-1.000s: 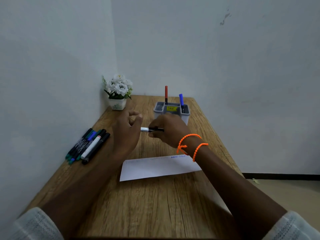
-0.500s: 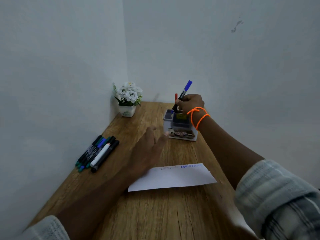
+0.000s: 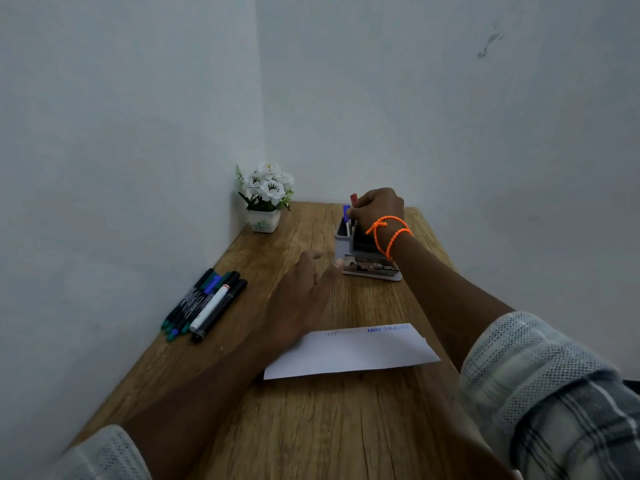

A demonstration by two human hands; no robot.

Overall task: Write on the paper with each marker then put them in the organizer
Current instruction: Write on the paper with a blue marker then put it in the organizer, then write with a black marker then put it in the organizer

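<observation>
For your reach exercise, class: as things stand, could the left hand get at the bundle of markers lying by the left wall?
Probably yes. The left hand hangs open above the table, holding nothing, and the markers lie just to its left with only bare wood between. The right hand is off at the organizer, out of the way.

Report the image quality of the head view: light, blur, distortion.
Head view: dim, flat, bluish light with soft shadows and no glare; the left hand is motion-blurred at the fingertips, the right hand at the organizer fairly sharp; wide-angle bending stretches the table edges and near sleeves; writing on the paper is too small to read.
</observation>
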